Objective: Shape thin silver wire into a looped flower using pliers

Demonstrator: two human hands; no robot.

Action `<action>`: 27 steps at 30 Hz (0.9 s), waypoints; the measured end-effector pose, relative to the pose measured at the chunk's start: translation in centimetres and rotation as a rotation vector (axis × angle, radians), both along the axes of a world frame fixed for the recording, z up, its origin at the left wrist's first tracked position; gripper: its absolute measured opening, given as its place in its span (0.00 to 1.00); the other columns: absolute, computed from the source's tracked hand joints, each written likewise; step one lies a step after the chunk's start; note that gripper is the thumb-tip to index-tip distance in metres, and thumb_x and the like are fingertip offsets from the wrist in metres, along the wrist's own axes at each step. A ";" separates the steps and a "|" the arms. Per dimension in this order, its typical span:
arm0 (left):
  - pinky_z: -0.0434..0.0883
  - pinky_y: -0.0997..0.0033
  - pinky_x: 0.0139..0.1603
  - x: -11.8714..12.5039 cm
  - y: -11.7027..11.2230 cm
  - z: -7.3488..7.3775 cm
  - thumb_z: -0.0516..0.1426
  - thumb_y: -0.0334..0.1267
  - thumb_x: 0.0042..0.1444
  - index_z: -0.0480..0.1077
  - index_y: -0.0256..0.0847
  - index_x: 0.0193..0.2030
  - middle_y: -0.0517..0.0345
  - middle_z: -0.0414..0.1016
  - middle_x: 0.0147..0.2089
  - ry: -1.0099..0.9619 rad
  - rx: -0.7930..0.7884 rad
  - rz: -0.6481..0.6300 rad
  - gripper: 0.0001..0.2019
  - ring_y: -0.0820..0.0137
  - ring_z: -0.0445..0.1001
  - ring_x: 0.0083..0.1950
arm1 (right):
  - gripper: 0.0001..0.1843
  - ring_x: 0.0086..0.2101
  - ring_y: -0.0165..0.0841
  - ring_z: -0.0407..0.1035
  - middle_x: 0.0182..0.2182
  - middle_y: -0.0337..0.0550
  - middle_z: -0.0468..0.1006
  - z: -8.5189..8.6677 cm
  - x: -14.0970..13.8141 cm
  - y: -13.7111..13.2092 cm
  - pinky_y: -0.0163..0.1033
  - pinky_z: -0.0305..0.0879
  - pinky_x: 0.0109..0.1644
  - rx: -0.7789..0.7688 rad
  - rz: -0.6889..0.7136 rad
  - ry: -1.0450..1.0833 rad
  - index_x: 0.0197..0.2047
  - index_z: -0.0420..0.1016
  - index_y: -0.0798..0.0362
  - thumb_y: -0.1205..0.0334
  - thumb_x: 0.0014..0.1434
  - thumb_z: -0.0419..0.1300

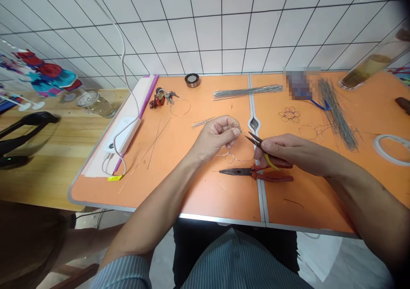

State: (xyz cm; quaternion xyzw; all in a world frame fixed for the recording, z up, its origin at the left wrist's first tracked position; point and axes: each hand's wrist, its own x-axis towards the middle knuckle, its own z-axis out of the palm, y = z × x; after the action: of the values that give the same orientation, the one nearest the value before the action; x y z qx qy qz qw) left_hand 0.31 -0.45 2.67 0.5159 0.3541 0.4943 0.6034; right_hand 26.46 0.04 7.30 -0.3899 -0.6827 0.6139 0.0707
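My left hand pinches a piece of thin wire between thumb and fingers, above the orange table. Curved loops of wire show just below that hand. In my right hand is a small pair of pliers with yellow on its handle, its dark jaws pointing at the left fingertips. A narrow gap parts the jaw tips from those fingers. Long-nose pliers with red handles lie on the table under my right hand.
A bundle of straight wires lies at the back, another bundle at the right. Nearby is a flower-shaped wire piece. Tape, keys, a power strip and a white ring lie around.
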 end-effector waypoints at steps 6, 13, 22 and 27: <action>0.63 0.75 0.29 -0.1 0.0 0.2 0.73 0.51 0.56 0.74 0.40 0.36 0.65 0.70 0.25 0.078 0.037 -0.031 0.19 0.78 0.65 0.24 | 0.31 0.27 0.31 0.59 0.36 0.46 0.82 0.2 0.1 0.2 0.40 0.53 0.29 0.005 0.068 -0.005 0.45 0.86 0.51 0.32 0.74 0.57; 0.63 0.74 0.29 -0.2 0.0 0.3 0.73 0.53 0.58 0.74 0.40 0.36 0.65 0.70 0.25 0.137 0.058 -0.073 0.20 0.77 0.65 0.25 | 0.31 0.25 0.30 0.57 0.33 0.44 0.81 0.0 0.2 0.4 0.40 0.53 0.28 -0.007 0.073 -0.013 0.43 0.85 0.51 0.32 0.74 0.57; 0.61 0.75 0.28 -0.1 0.1 0.0 0.70 0.51 0.60 0.73 0.40 0.36 0.65 0.69 0.25 0.161 0.063 -0.105 0.17 0.77 0.65 0.25 | 0.30 0.24 0.30 0.58 0.30 0.42 0.79 -0.4 0.5 0.8 0.39 0.54 0.27 0.005 0.068 -0.042 0.42 0.86 0.50 0.33 0.74 0.57; 0.61 0.75 0.28 -0.1 0.0 -0.1 0.70 0.49 0.61 0.73 0.40 0.36 0.65 0.68 0.26 0.162 0.064 -0.109 0.16 0.77 0.65 0.25 | 0.31 0.23 0.29 0.57 0.29 0.41 0.78 -0.4 0.3 0.8 0.39 0.53 0.26 -0.012 0.072 -0.042 0.41 0.86 0.50 0.31 0.73 0.58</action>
State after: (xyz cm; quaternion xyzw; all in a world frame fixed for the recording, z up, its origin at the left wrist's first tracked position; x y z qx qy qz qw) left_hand 0.19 -0.45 2.60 0.5915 0.3573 0.4286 0.5820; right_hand 26.81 0.84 6.88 -0.3782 -0.6940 0.6118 0.0321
